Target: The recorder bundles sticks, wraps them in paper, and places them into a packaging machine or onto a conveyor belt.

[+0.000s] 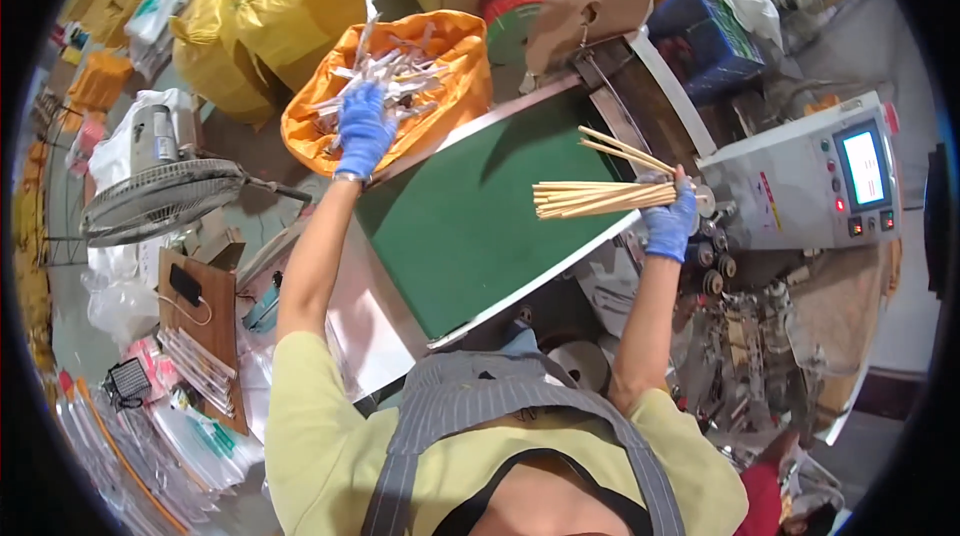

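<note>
My right hand (670, 216), in a blue glove, is closed round a bundle of pale wooden chopsticks (585, 200) above the right edge of a green conveyor belt (470, 226). Most of the chopsticks point left in a flat fan, while a couple slant up and away from the rest. Reaching to the far left, my left hand (366, 126), also gloved in blue, is over an orange sack (465, 61) full of crumpled white paper scraps (410, 76). Its fingers look extended at the scraps, with the tips partly lost among them.
A machine with a lit control panel (815, 181) stands right of the belt, with rollers (712, 261) below it. A grey fan (165, 196) is at left. Yellow sacks (290, 16) and a blue crate (700, 41) stand beyond. A phone (185, 284) lies on a brown board.
</note>
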`<state>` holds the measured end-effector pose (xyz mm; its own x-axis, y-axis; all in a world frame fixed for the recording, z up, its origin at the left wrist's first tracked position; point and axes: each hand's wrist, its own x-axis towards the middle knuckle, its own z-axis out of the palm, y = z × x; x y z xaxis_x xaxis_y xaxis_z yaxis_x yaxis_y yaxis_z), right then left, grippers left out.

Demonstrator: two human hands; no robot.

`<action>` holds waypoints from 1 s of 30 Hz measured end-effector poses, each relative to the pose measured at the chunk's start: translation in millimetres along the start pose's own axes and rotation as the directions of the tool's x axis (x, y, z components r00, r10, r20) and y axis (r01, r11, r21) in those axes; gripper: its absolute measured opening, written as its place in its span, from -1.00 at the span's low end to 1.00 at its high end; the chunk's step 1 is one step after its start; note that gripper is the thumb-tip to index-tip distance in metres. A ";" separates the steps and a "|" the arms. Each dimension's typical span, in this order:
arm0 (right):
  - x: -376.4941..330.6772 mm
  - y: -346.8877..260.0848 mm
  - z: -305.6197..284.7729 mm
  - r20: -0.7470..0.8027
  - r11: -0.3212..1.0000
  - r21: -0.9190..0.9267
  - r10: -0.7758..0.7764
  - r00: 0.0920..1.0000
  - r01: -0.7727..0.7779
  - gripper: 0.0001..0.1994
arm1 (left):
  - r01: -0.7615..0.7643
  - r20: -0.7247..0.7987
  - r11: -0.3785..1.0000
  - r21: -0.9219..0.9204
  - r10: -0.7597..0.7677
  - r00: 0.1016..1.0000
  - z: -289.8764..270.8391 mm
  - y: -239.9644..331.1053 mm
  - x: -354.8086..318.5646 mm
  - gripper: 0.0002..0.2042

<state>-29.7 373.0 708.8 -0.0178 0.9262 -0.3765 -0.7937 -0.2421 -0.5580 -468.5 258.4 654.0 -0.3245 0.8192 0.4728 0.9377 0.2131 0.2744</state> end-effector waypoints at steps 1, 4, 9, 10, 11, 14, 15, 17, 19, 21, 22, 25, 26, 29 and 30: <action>-3.0 5.6 2.8 0.067 0.994 0.090 0.058 0.996 -0.064 -0.87 | -0.035 -0.015 0.984 -0.177 0.033 0.999 -1.6 17.6 -5.2 -0.62; -4.2 14.2 10.4 0.053 0.992 0.114 0.056 0.997 -0.062 -0.84 | -0.111 -0.073 0.806 -0.582 0.085 0.994 -41.5 79.2 -21.7 -0.70; 6.3 10.2 6.8 0.216 0.998 -0.070 0.015 0.976 0.001 -0.78 | -0.044 0.015 0.476 -0.879 0.120 0.993 -112.5 131.1 -41.0 -0.80; 7.2 9.3 8.0 0.165 0.992 -0.105 -0.047 0.985 0.065 -0.76 | -0.045 0.011 0.470 -0.881 0.115 0.993 -122.2 133.6 -42.0 -0.80; 5.8 8.9 10.8 0.117 0.982 -0.141 -0.107 0.987 0.123 -0.75 | -0.054 -0.001 0.432 -0.900 0.122 0.993 -132.8 135.4 -43.6 -0.82; -17.2 16.3 43.2 0.093 0.997 -0.042 -0.064 0.994 0.068 -0.76 | -0.058 -0.008 0.391 -0.919 0.128 0.992 -151.1 135.5 -47.9 -0.84; -23.0 16.7 50.8 0.135 0.999 0.046 0.001 0.991 -0.007 -0.76 | -0.055 -0.003 0.389 -0.919 0.133 0.991 -155.2 135.7 -48.9 -0.84; -34.0 21.5 63.8 0.088 0.997 -0.002 -0.072 0.993 0.073 -0.78 | -0.100 -0.040 0.384 -0.918 0.160 0.986 -160.6 136.4 -50.4 -0.83; -41.0 22.9 70.1 0.082 0.994 -0.052 -0.087 0.993 0.091 -0.80 | -0.143 -0.075 0.380 -0.914 0.186 0.980 -164.7 136.1 -50.2 -0.83; -48.5 23.1 75.4 0.149 0.999 -0.033 -0.038 0.988 0.044 -0.80 | -0.272 -0.128 0.483 -0.833 0.309 0.942 -167.5 135.4 -50.6 -0.82; -50.7 23.6 76.8 0.217 1.000 -0.014 0.008 0.976 -0.005 -0.80 | -0.321 -0.182 0.500 -0.804 0.306 0.934 -163.0 137.5 -51.9 -0.82; -51.1 23.5 77.7 0.219 1.000 -0.012 0.019 0.976 -0.017 -0.80 | -0.216 -0.109 0.489 -0.845 0.237 0.965 -167.8 142.5 -55.7 -0.82; -50.2 23.0 76.2 0.320 0.996 0.043 0.066 0.945 -0.084 -0.81 | -0.220 -0.112 0.485 -0.846 0.241 0.964 -169.2 143.6 -55.8 -0.82; -47.0 24.0 75.3 0.252 0.999 -0.017 -0.042 0.967 0.048 -0.80 | -0.195 -0.093 0.573 -0.796 0.203 0.975 -170.4 146.5 -56.1 -0.84; -47.6 23.2 74.8 0.370 0.995 0.054 0.054 0.927 -0.079 -0.80 | -0.154 -0.056 0.577 -0.802 0.184 0.981 -167.8 146.4 -57.1 -0.85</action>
<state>-92.7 344.9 769.0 -0.2843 0.9529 -0.1053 -0.8218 -0.2988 -0.4852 -333.5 153.5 807.7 -0.1531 0.8131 0.5616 0.4920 -0.4302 0.7569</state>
